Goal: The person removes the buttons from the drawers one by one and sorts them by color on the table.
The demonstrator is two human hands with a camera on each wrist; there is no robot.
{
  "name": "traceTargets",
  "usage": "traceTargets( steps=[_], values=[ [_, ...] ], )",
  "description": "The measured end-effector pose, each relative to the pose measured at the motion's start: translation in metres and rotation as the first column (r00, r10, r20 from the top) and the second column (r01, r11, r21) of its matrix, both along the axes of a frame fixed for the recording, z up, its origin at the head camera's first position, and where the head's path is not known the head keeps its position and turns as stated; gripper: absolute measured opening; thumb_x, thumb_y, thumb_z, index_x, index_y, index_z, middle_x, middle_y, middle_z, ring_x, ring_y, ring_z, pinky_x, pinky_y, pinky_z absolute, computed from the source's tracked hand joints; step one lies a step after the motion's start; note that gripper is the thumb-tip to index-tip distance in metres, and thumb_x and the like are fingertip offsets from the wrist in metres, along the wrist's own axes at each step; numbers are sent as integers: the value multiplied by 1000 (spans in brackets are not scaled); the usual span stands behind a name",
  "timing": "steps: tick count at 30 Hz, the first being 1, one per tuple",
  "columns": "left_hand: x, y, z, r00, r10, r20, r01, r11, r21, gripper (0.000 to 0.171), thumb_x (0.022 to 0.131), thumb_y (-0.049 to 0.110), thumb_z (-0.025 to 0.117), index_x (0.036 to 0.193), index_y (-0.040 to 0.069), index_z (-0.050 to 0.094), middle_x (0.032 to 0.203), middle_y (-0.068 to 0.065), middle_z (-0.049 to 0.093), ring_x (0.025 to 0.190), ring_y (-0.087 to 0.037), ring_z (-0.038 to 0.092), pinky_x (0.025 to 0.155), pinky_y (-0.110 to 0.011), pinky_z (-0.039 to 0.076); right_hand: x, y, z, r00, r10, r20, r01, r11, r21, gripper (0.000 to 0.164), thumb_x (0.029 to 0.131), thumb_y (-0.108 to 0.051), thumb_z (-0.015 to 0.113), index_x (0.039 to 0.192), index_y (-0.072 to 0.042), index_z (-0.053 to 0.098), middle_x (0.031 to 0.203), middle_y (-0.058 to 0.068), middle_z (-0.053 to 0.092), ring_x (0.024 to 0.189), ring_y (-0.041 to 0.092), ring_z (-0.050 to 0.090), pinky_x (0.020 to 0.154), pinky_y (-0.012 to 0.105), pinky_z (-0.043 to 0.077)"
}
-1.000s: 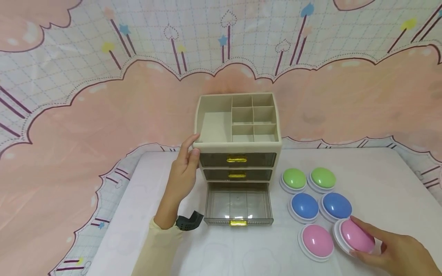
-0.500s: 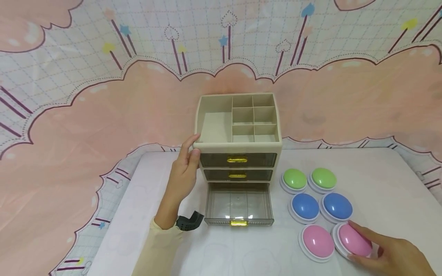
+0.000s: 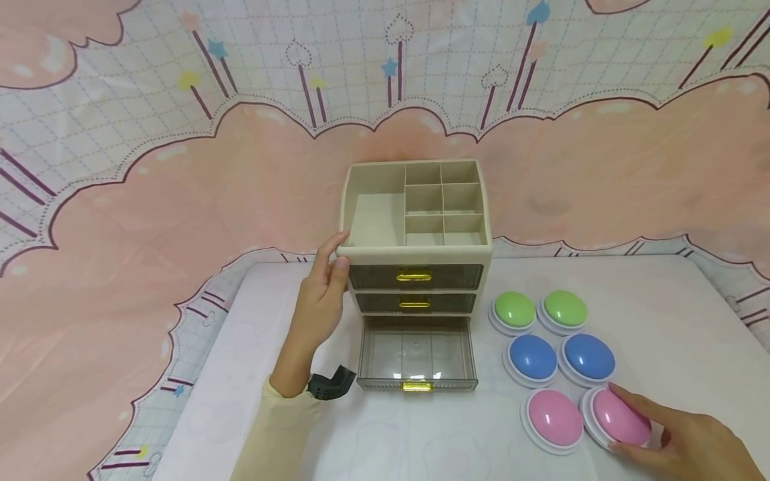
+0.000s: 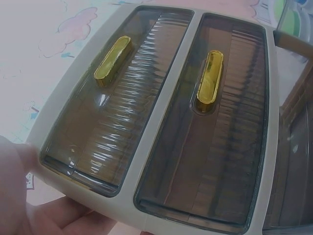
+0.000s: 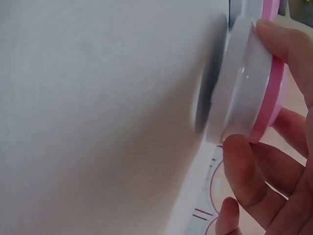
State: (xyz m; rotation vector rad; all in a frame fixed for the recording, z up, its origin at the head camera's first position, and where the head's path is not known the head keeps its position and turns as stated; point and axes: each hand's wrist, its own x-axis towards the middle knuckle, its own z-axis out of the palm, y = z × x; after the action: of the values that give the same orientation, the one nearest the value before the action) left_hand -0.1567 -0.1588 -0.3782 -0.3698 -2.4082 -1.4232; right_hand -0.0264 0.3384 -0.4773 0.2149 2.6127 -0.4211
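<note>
A cream desktop drawer organizer [image 3: 415, 252] stands at the table's middle, its top divided into compartments. Two smoky drawers with gold handles are closed, while the bottom drawer [image 3: 418, 351] is pulled out and holds nothing. My left hand [image 3: 321, 294] holds the organizer's left front corner, thumb at the front and a finger over the rim. In the right wrist view, my right hand [image 5: 283, 161] grips the white base of a pink domed push button [image 5: 244, 83] by its edge. This button is at the front right, right beside another pink push button [image 3: 555, 418].
Behind the pink buttons are two blue push buttons [image 3: 532, 357] and two green ones [image 3: 514, 309], in rows right of the organizer. A patterned cloth backdrop [image 3: 289, 174] rises behind the white table [image 3: 385, 441]. A black wrist strap piece [image 3: 331, 383] juts from the left sleeve.
Over the last second, the gripped pink button has come slightly forward and down, away from the blue one behind it. My left hand and the organizer stay put.
</note>
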Motion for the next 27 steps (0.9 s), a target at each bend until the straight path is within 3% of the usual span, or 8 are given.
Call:
traceTargets(
  steps=[4, 10, 15, 21, 25, 27],
  values=[
    [1, 1, 2, 1000, 13, 24, -13, 1000, 3, 44, 112, 22, 42, 154, 32, 39, 70, -2, 40, 66, -19, 40, 60, -29, 30, 0, 0, 0, 1000, 14, 22, -14, 1000, -1, 113, 70, -80, 72, 157, -14, 40, 73, 2, 48, 74, 16, 49, 62, 32, 45],
    [16, 11, 25, 999, 14, 50, -15, 1000, 16, 42, 111, 14, 41, 153, 17, 40, 69, -3, 38, 66, -16, 37, 61, -27, 28, -2, -2, 1, 999, 7, 33, -7, 1000, -7, 116, 70, -80, 72, 157, -13, 38, 75, 2, 49, 74, 16, 49, 62, 31, 46],
    [20, 15, 33, 999, 14, 48, -15, 1000, 21, 41, 111, 14, 42, 152, 15, 42, 69, -2, 36, 65, -15, 36, 61, -27, 27, -3, -3, 2, 999, -7, 46, 8, 1000, -21, 118, 68, -81, 72, 158, -13, 36, 75, 3, 49, 74, 16, 49, 60, 29, 45],
    [19, 15, 32, 999, 16, 43, -17, 1000, 16, 41, 111, 14, 41, 152, 15, 42, 69, -1, 36, 65, -14, 36, 61, -27, 27, -3, -3, 0, 999, -12, 48, 14, 999, -30, 121, 66, -82, 73, 158, -13, 35, 75, 2, 49, 75, 16, 49, 59, 27, 44],
    [10, 10, 19, 999, 20, 39, -21, 1000, 9, 42, 111, 14, 41, 153, 17, 41, 68, -2, 35, 63, -14, 34, 60, -27, 26, -5, -3, 1, 997, -12, 70, 15, 999, -47, 123, 64, -82, 74, 159, -13, 34, 76, 3, 51, 75, 17, 50, 60, 28, 47],
    [6, 7, 11, 999, 24, 35, -24, 1000, 5, 43, 111, 15, 42, 154, 20, 40, 68, -2, 36, 63, -15, 34, 59, -27, 26, -7, -2, 4, 997, 22, 69, -19, 999, -40, 121, 65, -81, 74, 158, -13, 37, 87, 9, 63, 80, 23, 59, 64, 35, 55]
  ],
)
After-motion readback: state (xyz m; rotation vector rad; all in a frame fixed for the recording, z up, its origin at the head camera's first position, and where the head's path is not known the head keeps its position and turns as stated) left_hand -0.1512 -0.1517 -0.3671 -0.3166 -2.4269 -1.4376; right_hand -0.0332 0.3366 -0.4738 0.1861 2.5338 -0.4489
